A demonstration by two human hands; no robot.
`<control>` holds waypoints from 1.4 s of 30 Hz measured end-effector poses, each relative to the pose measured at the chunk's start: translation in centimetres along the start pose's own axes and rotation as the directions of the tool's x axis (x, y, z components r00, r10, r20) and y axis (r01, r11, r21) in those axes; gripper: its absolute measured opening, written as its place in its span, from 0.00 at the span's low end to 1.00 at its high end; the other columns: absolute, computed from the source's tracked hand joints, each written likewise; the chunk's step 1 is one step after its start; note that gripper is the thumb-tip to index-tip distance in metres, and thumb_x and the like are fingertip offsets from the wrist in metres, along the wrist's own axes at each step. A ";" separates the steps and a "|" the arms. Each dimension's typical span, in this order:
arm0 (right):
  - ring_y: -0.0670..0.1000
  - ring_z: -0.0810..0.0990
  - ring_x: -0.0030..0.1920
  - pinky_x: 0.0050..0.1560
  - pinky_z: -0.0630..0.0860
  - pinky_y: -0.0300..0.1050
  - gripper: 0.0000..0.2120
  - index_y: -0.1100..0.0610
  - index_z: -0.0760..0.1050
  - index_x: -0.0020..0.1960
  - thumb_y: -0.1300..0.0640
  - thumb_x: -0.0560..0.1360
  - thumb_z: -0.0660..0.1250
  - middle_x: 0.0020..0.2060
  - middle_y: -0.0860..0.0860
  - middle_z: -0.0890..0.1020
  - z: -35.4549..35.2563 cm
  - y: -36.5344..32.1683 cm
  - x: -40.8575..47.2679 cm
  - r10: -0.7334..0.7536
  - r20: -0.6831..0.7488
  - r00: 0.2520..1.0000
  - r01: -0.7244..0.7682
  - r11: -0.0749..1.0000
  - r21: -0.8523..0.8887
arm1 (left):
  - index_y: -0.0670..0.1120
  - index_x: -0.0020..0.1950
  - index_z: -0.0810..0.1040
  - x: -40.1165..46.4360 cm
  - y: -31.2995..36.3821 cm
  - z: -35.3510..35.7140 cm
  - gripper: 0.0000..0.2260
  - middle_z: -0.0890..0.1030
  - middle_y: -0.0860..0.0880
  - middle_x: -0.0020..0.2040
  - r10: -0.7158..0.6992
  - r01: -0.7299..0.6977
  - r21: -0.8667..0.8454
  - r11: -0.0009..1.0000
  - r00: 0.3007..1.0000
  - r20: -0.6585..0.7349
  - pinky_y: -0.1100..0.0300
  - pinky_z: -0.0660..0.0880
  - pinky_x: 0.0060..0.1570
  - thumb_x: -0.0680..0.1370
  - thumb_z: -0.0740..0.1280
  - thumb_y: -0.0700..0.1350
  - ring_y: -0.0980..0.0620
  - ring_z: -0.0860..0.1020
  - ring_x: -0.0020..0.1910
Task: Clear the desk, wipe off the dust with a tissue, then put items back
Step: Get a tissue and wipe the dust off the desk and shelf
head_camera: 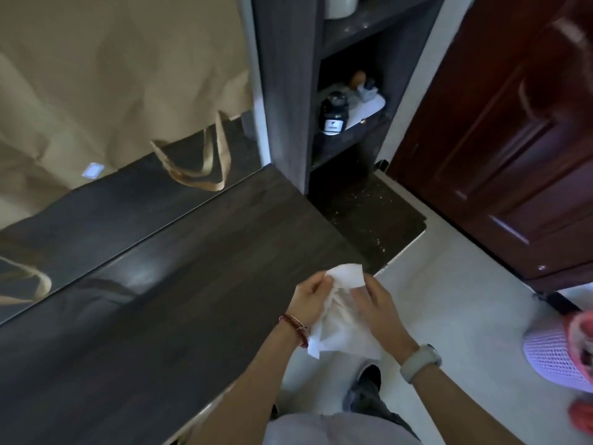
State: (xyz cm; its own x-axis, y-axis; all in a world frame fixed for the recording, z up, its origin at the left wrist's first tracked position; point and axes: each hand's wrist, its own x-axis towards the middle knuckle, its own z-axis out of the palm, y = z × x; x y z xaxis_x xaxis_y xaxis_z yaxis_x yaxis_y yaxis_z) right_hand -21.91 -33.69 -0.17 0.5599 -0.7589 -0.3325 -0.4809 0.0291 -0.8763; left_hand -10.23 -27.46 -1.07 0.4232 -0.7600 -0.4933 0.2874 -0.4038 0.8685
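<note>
A white tissue (340, 322) hangs crumpled between both hands, just off the near right corner of the dark wooden desk (167, 284). My left hand (309, 298), with a red bead bracelet at the wrist, pinches the tissue's upper left part. My right hand (377, 305), with a pale watch on the wrist, grips its right side. The desk top shows nothing lying on it in view.
A tan cloth with looped straps (195, 155) hangs against the wall behind the desk. A dark shelf unit (288, 91) at the right end holds a black ink bottle (333, 114) and small items. A dark red door (513, 139) stands right. A pink mesh basket (558, 354) sits on the pale floor.
</note>
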 end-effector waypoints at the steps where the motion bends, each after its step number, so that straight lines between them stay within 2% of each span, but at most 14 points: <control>1: 0.47 0.75 0.42 0.41 0.70 0.32 0.06 0.47 0.71 0.44 0.57 0.77 0.61 0.39 0.44 0.77 -1.7 0.1 0.6 -0.015 0.020 1.000 0.016 1.000 -0.018 | 0.52 0.42 0.78 0.5 0.8 1.4 0.11 0.78 0.49 0.37 -0.004 0.004 0.002 1.000 1.000 -0.028 0.55 0.75 0.44 0.79 0.59 0.42 0.51 0.76 0.38; 5: 0.49 0.74 0.39 0.38 0.70 0.32 0.05 0.53 0.71 0.42 0.61 0.75 0.63 0.36 0.50 0.76 -9.0 2.0 3.1 -0.050 -0.064 0.997 0.041 0.990 -0.137 | 0.50 0.41 0.76 2.8 2.5 7.1 0.10 0.76 0.49 0.36 -0.083 0.084 0.067 0.994 0.996 -0.021 0.59 0.74 0.38 0.79 0.58 0.47 0.51 0.75 0.35; 10: 0.46 0.75 0.37 0.35 0.69 0.24 0.03 0.60 0.74 0.49 0.62 0.76 0.62 0.39 0.50 0.76 -16.1 3.8 5.9 -0.158 -0.204 0.966 0.109 0.967 -0.231 | 0.48 0.49 0.78 5.8 2.7 13.3 0.07 0.82 0.47 0.46 -0.323 0.337 -0.024 0.941 0.918 0.231 0.51 0.75 0.54 0.76 0.64 0.49 0.48 0.80 0.46; 13: 0.50 0.76 0.41 0.39 0.69 0.31 0.07 0.61 0.75 0.52 0.60 0.76 0.62 0.41 0.53 0.79 -18.5 4.4 7.9 -0.162 -0.265 0.951 0.090 0.961 -0.262 | 0.47 0.52 0.77 7.7 2.7 15.3 0.09 0.80 0.46 0.51 -0.387 0.366 0.130 0.922 0.890 0.240 0.51 0.74 0.57 0.73 0.69 0.46 0.46 0.78 0.50; 16: 0.52 0.77 0.47 0.49 0.72 0.40 0.09 0.61 0.77 0.54 0.64 0.76 0.62 0.49 0.57 0.82 -20.4 4.7 10.1 -0.213 -0.295 0.932 0.122 0.947 -0.297 | 0.46 0.43 0.76 10.2 3.5 16.4 0.02 0.78 0.44 0.45 -0.445 0.430 0.126 0.894 0.886 0.133 0.57 0.76 0.45 0.75 0.67 0.40 0.50 0.79 0.41; 18: 0.53 0.78 0.51 0.51 0.73 0.44 0.10 0.59 0.77 0.54 0.65 0.75 0.63 0.51 0.57 0.82 -21.1 4.4 11.8 -0.328 -0.219 0.919 0.227 0.894 -0.386 | 0.43 0.45 0.75 12.3 4.8 16.3 0.05 0.77 0.44 0.45 -0.430 0.429 0.022 0.903 0.901 0.062 0.59 0.76 0.40 0.78 0.61 0.41 0.49 0.78 0.40; 20: 0.51 0.76 0.55 0.55 0.73 0.48 0.13 0.56 0.77 0.55 0.62 0.72 0.62 0.55 0.54 0.81 -21.3 4.7 13.3 -0.459 0.049 0.887 0.413 0.742 -0.527 | 0.44 0.45 0.74 13.8 5.8 15.6 0.09 0.76 0.45 0.44 -0.347 0.356 -0.158 0.921 0.934 0.085 0.56 0.75 0.41 0.79 0.59 0.47 0.48 0.76 0.41; 22: 0.48 0.73 0.59 0.61 0.71 0.51 0.15 0.53 0.76 0.57 0.59 0.71 0.62 0.60 0.50 0.78 -21.1 5.1 14.3 -0.386 0.269 0.882 0.470 0.705 -0.530 | 0.42 0.44 0.76 15.0 6.9 15.2 0.18 0.79 0.42 0.39 -0.328 0.335 -0.300 0.893 0.942 0.074 0.53 0.73 0.42 0.78 0.57 0.55 0.46 0.78 0.38; 25: 0.48 0.72 0.62 0.64 0.72 0.50 0.16 0.48 0.67 0.62 0.52 0.76 0.63 0.61 0.46 0.74 -21.0 3.6 15.7 -0.057 0.244 0.968 0.102 0.980 -0.173 | 0.43 0.42 0.78 16.7 8.0 15.6 0.26 0.81 0.45 0.34 -0.323 0.364 -0.521 0.772 0.931 0.171 0.56 0.75 0.40 0.76 0.51 0.62 0.48 0.81 0.33; 29: 0.44 0.71 0.61 0.63 0.69 0.46 0.23 0.41 0.59 0.65 0.42 0.72 0.60 0.59 0.41 0.71 -20.3 1.5 18.8 0.108 0.376 0.920 -0.196 0.959 0.203 | 0.54 0.52 0.72 17.8 9.3 17.1 0.24 0.76 0.51 0.50 -0.307 0.385 -0.421 0.821 0.920 0.243 0.51 0.68 0.58 0.75 0.45 0.66 0.49 0.74 0.53; 32: 0.44 0.75 0.55 0.59 0.71 0.45 0.10 0.43 0.67 0.58 0.49 0.77 0.59 0.56 0.45 0.75 -19.3 2.0 21.1 0.194 0.356 0.914 -0.284 0.932 0.223 | 0.57 0.57 0.71 19.1 8.0 17.7 0.28 0.72 0.53 0.59 -0.298 0.371 -0.416 0.830 0.926 0.230 0.48 0.60 0.69 0.70 0.46 0.72 0.51 0.70 0.60; 35: 0.51 0.77 0.49 0.49 0.75 0.47 0.10 0.54 0.73 0.55 0.57 0.80 0.54 0.50 0.55 0.78 -19.4 2.8 23.6 0.335 0.270 0.903 -0.408 0.866 0.288 | 0.52 0.53 0.75 20.6 7.2 17.8 0.25 0.75 0.51 0.56 -0.339 0.367 -0.618 0.695 0.926 0.169 0.50 0.67 0.63 0.77 0.45 0.65 0.50 0.71 0.60; 37: 0.55 0.77 0.49 0.44 0.75 0.45 0.13 0.59 0.72 0.59 0.59 0.79 0.53 0.52 0.59 0.78 -20.0 3.5 25.4 0.351 0.225 0.909 -0.400 0.887 0.232 | 0.51 0.53 0.74 21.6 6.8 18.4 0.22 0.77 0.51 0.53 -0.366 0.342 -0.612 0.713 0.926 0.091 0.54 0.69 0.59 0.79 0.46 0.61 0.49 0.73 0.57; 42: 0.52 0.74 0.58 0.59 0.69 0.47 0.18 0.55 0.69 0.65 0.56 0.77 0.54 0.61 0.56 0.75 -22.6 5.8 30.4 0.050 0.295 0.954 -0.011 0.991 -0.133 | 0.44 0.60 0.73 23.5 2.2 20.8 0.13 0.75 0.47 0.54 -0.458 0.268 -0.444 0.855 0.792 -0.404 0.55 0.70 0.57 0.79 0.58 0.47 0.47 0.74 0.57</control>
State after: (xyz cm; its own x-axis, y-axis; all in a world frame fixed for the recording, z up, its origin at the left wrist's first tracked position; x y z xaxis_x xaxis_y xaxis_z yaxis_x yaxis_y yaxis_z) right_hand -22.94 -71.31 -7.51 0.7091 -0.5308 -0.4641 -0.5724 -0.0491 -0.8185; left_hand -17.56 -56.83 -9.74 0.5508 -0.2112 -0.8075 0.7405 -0.3225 0.5895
